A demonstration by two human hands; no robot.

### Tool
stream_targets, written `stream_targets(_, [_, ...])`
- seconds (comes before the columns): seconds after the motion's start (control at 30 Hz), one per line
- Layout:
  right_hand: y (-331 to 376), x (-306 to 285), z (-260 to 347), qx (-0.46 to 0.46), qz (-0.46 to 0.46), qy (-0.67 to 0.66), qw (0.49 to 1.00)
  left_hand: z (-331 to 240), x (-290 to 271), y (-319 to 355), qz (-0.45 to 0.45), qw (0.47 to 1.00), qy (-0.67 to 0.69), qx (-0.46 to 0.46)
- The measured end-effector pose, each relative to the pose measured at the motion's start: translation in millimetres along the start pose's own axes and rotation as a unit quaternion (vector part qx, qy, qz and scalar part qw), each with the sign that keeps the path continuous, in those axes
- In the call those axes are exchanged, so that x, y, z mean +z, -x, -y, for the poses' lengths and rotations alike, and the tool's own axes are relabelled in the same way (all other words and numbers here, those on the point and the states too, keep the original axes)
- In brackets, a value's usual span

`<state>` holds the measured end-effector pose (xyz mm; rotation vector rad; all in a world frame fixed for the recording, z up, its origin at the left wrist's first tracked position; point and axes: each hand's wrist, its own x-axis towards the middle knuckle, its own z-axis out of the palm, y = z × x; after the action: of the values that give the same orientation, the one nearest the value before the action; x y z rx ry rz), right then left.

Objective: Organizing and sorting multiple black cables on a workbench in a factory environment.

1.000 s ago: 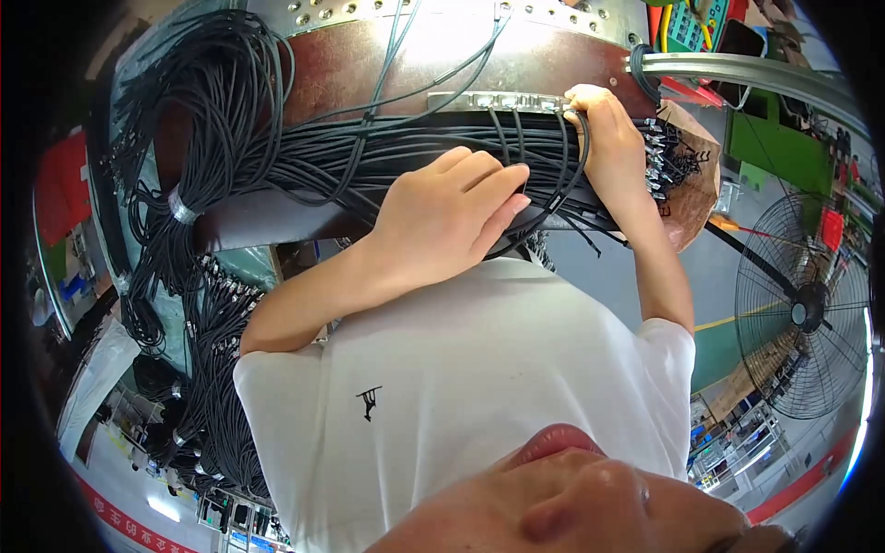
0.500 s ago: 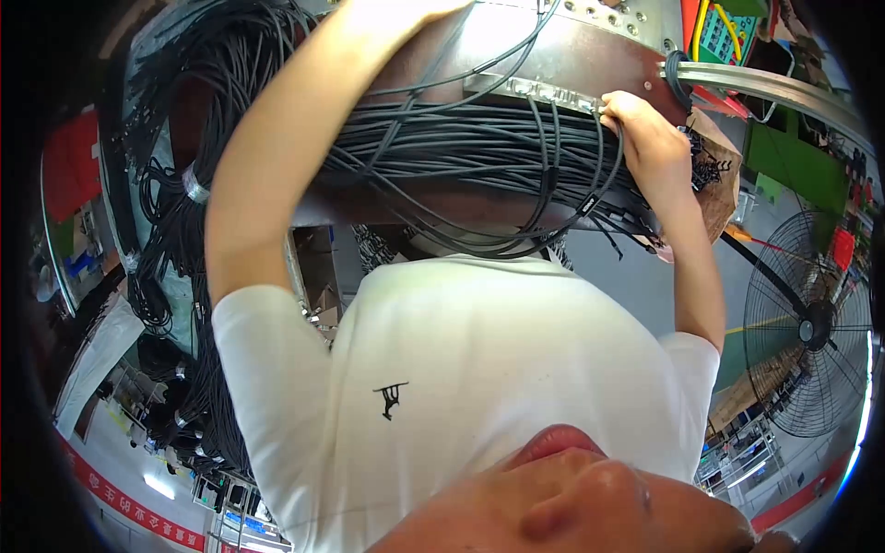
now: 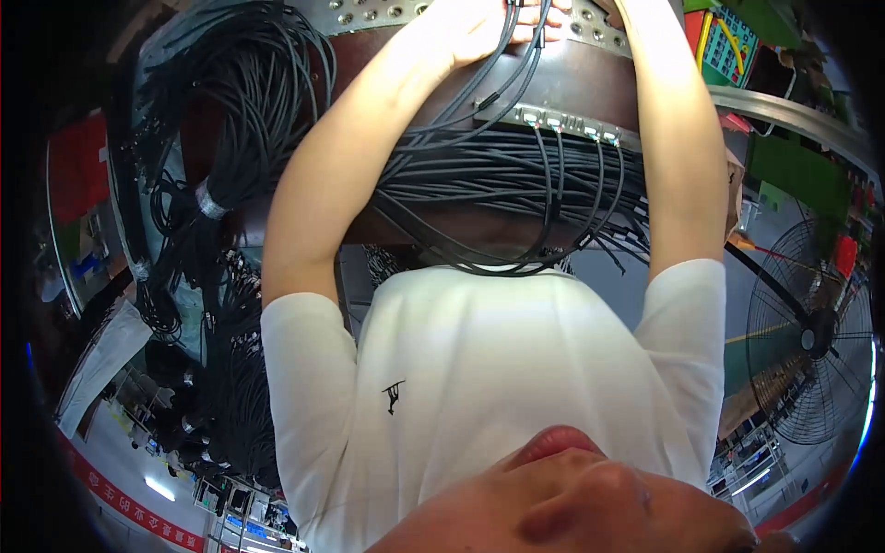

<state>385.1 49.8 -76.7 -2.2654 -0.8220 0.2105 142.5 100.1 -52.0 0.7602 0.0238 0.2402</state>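
My left hand point(image 3: 487, 35) is at the top, over the brown work surface, its fingers stretched to the right. Black cables point(image 3: 528, 60) run across those fingers. My right hand point(image 3: 631, 9) is mostly cut off by the upper edge, beside a metal plate with round studs or holes point(image 3: 595, 33); its fingers are hidden. Below the hands, a metal strip of sockets point(image 3: 573, 123) has several thin black cables plugged in, with small lit spots at the plugs. These cables loop down over a thick bundle of black cables point(image 3: 479, 170) lying across the surface.
At the left hangs a large tied bunch of black cables point(image 3: 249, 101). A curved metal rail point(image 3: 784, 109) is at the upper right, near a green panel with yellow leads point(image 3: 724, 46). A black caged fan point(image 3: 811, 341) stands to the right.
My right hand has left the socket strip and moved up to the top edge. My left hand has come further into view, behind the upper cables.
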Motion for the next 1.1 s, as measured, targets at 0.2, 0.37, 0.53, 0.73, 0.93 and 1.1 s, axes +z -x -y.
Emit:
stream_targets(0.2, [36.1,27.5,-22.7,-0.29,-0.116,-0.1,0.945,-43.9,33.6,38.3,-0.059,0.985,0.103,-0.124])
stream_targets(0.37, [141.4,-30.4,53.5,-0.218,0.002,-0.107,0.97,-10.1,49.1,71.0,-0.014,0.959,0.113,-0.258])
stream_targets(0.53, [174.2,-41.7,40.6,-0.308,-0.02,-0.013,0.951,-102.0,18.7,147.5,-0.114,0.981,0.121,-0.104])
stream_targets(0.73, [200.0,-46.7,36.0,-0.377,-0.029,0.174,0.909,-234.1,-61.5,212.4,-0.428,0.798,-0.415,-0.091])
stream_targets(0.93, [267.3,-57.6,19.3,-0.277,0.099,0.047,0.954,-70.1,40.9,161.9,-0.123,0.889,-0.296,-0.328])
stream_targets(1.1, [236.9,-51.2,45.2,-0.292,0.061,-0.014,0.954,31.6,71.3,142.0,-0.038,0.948,-0.145,-0.28])
